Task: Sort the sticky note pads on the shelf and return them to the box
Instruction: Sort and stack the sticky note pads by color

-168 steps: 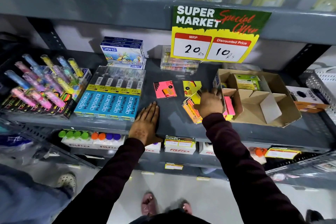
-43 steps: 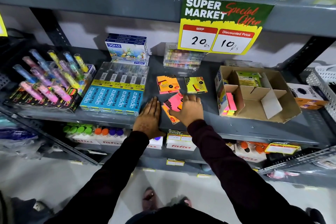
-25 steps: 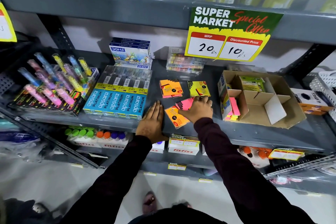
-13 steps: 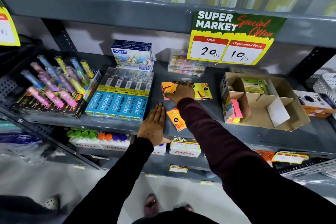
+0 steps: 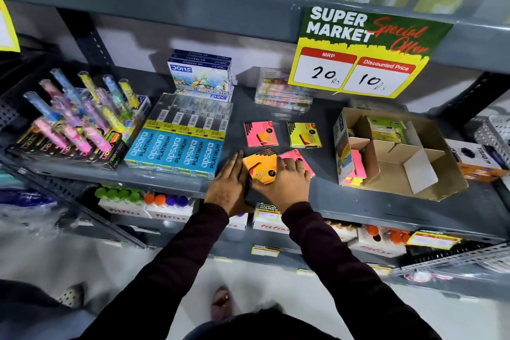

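Several sticky note pads lie on the grey shelf point(image 5: 345, 201). A pink pad point(image 5: 260, 134) and a yellow pad point(image 5: 303, 135) sit side by side toward the back. Nearer the front edge, my right hand point(image 5: 284, 183) grips an orange pad point(image 5: 260, 167), with another pink pad point(image 5: 296, 159) partly under its fingers. My left hand point(image 5: 227, 188) rests flat on the shelf, fingers together, touching the orange pad's left side. The open cardboard box point(image 5: 430, 188) with dividers stands to the right, holding pink and yellow strips at its left and a green pack at the back.
Blue Apsara pencil packs point(image 5: 176, 152) lie just left of my left hand, with a rack of highlighters point(image 5: 80, 124) further left. A Doms box stack point(image 5: 201, 74) and a clear case point(image 5: 281, 91) stand at the back. A price sign point(image 5: 358, 58) hangs above.
My right hand came back from the pads at the rear to the front of the shelf and now holds the orange pad. A pink pad now lies where the orange one lay.
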